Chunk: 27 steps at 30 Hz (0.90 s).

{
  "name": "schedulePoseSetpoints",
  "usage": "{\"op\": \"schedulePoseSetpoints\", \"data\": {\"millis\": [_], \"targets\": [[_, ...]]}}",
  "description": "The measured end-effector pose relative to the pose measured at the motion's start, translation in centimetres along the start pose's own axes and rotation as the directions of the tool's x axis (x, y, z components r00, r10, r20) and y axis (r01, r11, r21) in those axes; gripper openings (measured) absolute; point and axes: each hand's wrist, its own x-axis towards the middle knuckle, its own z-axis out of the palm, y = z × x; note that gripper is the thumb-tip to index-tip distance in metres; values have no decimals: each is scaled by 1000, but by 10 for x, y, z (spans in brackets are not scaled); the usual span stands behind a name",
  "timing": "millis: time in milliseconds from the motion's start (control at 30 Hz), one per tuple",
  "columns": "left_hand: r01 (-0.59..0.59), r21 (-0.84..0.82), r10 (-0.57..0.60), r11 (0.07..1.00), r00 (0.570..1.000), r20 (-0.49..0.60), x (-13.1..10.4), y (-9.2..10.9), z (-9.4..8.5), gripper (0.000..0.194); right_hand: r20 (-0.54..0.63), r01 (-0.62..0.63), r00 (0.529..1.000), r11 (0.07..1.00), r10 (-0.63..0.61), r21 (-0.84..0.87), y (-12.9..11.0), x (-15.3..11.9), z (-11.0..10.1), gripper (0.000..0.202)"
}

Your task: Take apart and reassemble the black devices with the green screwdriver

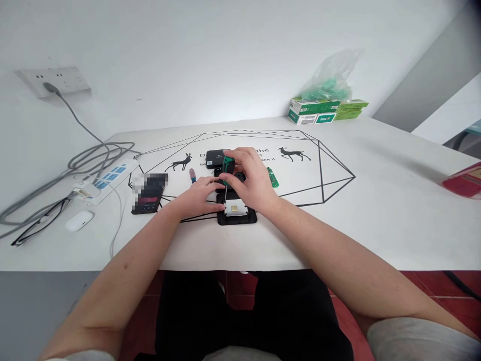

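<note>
My right hand (pixel 250 178) is wrapped round the green and black handle of a screwdriver (pixel 228 168), which stands nearly upright. Its shaft points down to the left edge of a white plate (pixel 236 208) with a small gold square, set in a black casing (pixel 236 220). My left hand (pixel 201 197) lies at the casing's left side, fingers apart, its thumb touching the plate's edge near the screwdriver tip. Behind the hands are a black cover (pixel 215 158) and another black part, mostly hidden by my right hand. A green circuit board (pixel 273 178) shows to the right.
A second screwdriver (pixel 193 175) lies left of the hands. Farther left are a phone (pixel 150 194), a power strip (pixel 112 180) with cables, glasses (pixel 41 224) and a white case (pixel 79 220). Boxes (pixel 313 111) and a plastic bag (pixel 330 82) stand at the back right.
</note>
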Motion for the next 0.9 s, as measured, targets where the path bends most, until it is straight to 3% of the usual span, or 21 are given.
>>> {"op": "schedulePoseSetpoints", "data": {"millis": [400,733,833,900], "targets": [[-9,1,9,1000,1000,1,-1,2,-1,66,-7,64,998,998,-65,-19,6,0,2,39],[3,1,-3,1000,1000,-6,-1,1,0,68,-19,19,1000,998,-18,52,1,1,-1,40],[-56,10,56,998,997,-50,-2,2,-1,59,-87,50,995,996,-43,71,1,2,0,39],[-108,17,109,994,990,-84,-1,1,0,42,-130,62,990,995,-51,77,2,2,0,40]]}}
